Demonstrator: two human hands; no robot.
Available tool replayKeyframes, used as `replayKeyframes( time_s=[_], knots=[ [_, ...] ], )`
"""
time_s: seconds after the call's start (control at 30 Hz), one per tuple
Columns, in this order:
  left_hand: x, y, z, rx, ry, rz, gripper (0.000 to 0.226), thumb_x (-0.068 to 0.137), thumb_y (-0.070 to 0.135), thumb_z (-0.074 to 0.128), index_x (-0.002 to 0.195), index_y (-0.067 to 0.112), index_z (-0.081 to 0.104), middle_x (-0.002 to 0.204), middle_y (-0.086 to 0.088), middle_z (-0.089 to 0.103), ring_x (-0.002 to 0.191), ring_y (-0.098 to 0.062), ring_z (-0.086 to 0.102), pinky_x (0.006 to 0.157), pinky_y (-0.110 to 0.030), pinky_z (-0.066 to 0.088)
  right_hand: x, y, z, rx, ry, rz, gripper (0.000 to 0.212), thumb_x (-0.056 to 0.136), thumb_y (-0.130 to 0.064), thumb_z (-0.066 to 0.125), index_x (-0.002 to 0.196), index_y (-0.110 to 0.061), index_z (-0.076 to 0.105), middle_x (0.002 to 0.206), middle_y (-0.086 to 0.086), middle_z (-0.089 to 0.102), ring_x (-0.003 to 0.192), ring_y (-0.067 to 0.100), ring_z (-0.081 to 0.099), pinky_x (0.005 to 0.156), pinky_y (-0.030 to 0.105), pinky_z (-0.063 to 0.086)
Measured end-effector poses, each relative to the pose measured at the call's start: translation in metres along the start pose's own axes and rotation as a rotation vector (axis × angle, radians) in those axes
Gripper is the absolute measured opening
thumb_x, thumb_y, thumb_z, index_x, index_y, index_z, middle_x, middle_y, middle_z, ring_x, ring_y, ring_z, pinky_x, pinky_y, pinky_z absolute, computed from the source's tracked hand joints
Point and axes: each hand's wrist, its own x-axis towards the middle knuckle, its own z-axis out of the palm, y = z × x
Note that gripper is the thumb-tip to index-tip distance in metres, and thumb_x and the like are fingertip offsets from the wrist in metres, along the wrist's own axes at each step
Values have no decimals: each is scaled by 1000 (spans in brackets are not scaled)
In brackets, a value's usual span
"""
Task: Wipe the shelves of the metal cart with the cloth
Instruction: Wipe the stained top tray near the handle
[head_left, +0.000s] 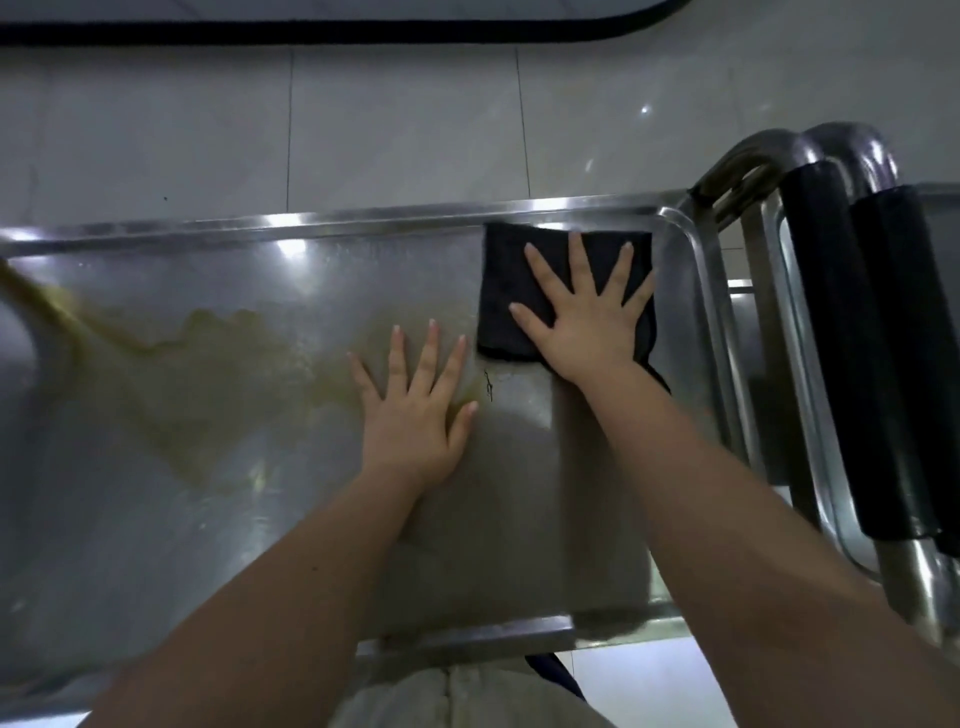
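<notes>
The top shelf of the shiny stainless-steel cart (597, 210) fills most of the view, seen from above. A dark, nearly black, folded square cloth (511, 296) lies flat in the far right corner of this shelf, just beside the raised rim. The right hand (587, 317) rests flat on the cloth, palm down, with all 5 fingers (576, 260) straight and spread wide; it presses the cloth and does not pinch it. The left hand (415, 410) lies flat on the bare metal just to the left of the cloth, near but apart from it, also with fingers straight and spread.

A yellowish-green smeared stain (208, 353) covers the left and middle part of the shelf and reaches up to the left hand. At the right end of the cart stand 2 curved steel handles with black foam grips (841, 322). Beyond the cart is a pale tiled floor (389, 119).
</notes>
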Motion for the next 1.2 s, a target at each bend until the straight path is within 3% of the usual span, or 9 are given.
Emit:
replayKeyframes(
  time_s=[0.07,0.17,0.27,0.37,0.47,0.67,0.8,1.0,1.2],
  knots=[
    [0,2,-3,3,-21,-11,68,96,59,19,157,33,3,165,2,-4,150,-36,-9,108,-74,2,-61,8,12,7,11,-10,71,86,-80,13,148,-55,-10,165,-3,-3,144,53,-11,107,73,-9],
    [0,3,-5,9,-38,-9,68,96,58,20,157,33,4,164,3,-7,150,-37,-9,108,-74,1,-172,14,36,25,-8,-36,70,89,-74,26,152,-49,10,165,4,10,142,58,1,108,76,1],
    [0,3,-4,13,-40,-4,67,96,58,19,157,34,5,164,3,-6,150,-38,-8,108,-74,0,-237,13,49,-5,-71,-105,73,86,-71,37,153,-45,20,164,8,12,142,59,2,108,73,4],
    [1,1,-4,30,-39,27,66,97,58,18,157,36,1,164,2,-7,149,-40,-9,107,-75,1,-192,18,37,-5,-22,-149,71,88,-72,31,153,-46,18,164,7,10,143,56,0,112,67,-3],
    [3,1,-2,40,-37,31,66,97,58,17,156,37,-4,164,3,-9,148,-42,-10,106,-76,3,-93,19,12,-24,17,-84,71,87,-76,16,152,-50,0,165,4,-3,145,51,-11,115,64,-8],
    [5,3,-4,80,-67,4,67,95,61,9,155,37,-12,163,1,-17,148,-41,-15,107,-74,0,35,-20,-12,-69,6,-56,74,84,-80,5,151,-50,-8,164,1,-13,144,50,-14,112,67,-9],
    [4,3,-5,66,-51,-4,67,95,62,8,156,37,-6,164,2,-11,149,-37,-14,109,-73,-1,37,-11,-12,-44,12,-107,77,82,-83,6,151,-51,-4,165,-4,-11,146,46,-14,114,63,-12],
    [7,6,-2,35,-20,14,65,96,61,16,156,39,2,165,4,-4,150,-37,-8,110,-73,0,31,88,-23,-71,22,-7,75,82,-83,7,150,-53,-2,165,-4,-2,148,42,-9,117,60,-6],
    [13,9,1,10,6,30,64,97,62,13,156,41,0,165,4,0,150,-36,-5,110,-73,0,-83,99,5,-34,-11,35,72,89,-77,12,153,-46,-2,165,2,-2,147,45,-6,117,60,-6]
  ],
)
